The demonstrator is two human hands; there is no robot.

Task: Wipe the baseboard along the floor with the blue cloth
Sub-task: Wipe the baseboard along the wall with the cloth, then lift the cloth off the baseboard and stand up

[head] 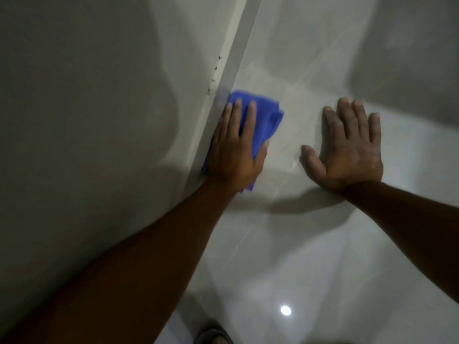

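Lying crumpled and bright blue, the blue cloth (258, 120), bunched into soft folds, pressing against the foot of the baseboard (231, 63) where it meets the floor (323, 244). Blurring at its far edge, possibly from motion. Peeking out below the wrist as a small blue corner, and spreading wider beyond the fingertips.

Pinning the cloth flat, the left hand (233, 155), palm down, fingers extended forward over the fabric, thumb tucking round its right edge, so holding the cloth rather than gripping it in a fist. Touching the baseboard along the hand's outer side.

Running diagonally up the frame, the baseboard, pale and narrow, showing a few small dark specks (216, 68) along its upper edge, just ahead of the cloth. Rising to the left of it, a plain grey wall (87, 108).

Resting well apart to the right, the right hand (347, 150), splayed wide and empty, palm flat on the glossy pale tiles, bracing. Reflecting on the tiles near the bottom, a round bright light spot (285, 310). Showing at the lower edge, dimly, something like a sandal (213, 333).
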